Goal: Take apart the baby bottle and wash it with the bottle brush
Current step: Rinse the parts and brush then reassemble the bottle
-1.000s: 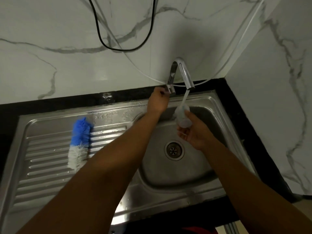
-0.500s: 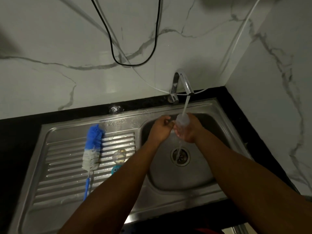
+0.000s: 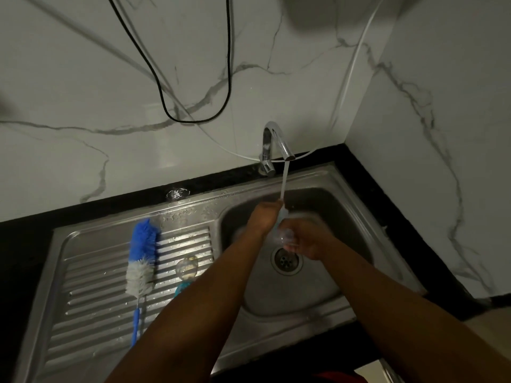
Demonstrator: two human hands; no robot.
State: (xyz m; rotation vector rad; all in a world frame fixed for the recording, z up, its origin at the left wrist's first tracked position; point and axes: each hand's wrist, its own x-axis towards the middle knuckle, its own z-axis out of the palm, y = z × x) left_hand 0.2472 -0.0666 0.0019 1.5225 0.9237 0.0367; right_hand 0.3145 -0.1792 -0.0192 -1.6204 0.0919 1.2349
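Both my hands meet over the sink basin (image 3: 343, 275) under the running water. My right hand (image 3: 305, 239) grips a clear baby bottle (image 3: 284, 226), mostly hidden and blurred. My left hand (image 3: 262, 218) presses against the bottle's upper end, where the stream lands. The bottle brush (image 3: 141, 261), blue and white bristles on a blue handle, lies on the ribbed drainboard (image 3: 91, 297) to the left. A clear teat on a teal ring (image 3: 185, 272) rests on the drainboard beside my left forearm.
The chrome tap (image 3: 272, 145) stands at the back of the basin with water flowing. The drain (image 3: 286, 261) sits below my hands. A black cable (image 3: 193, 117) and a thin clear hose hang on the marble wall. A black counter edge frames the sink.
My left hand left the tap handle and came down to the bottle. Both hands moved lower into the basin, and the view shifted so more drainboard shows.
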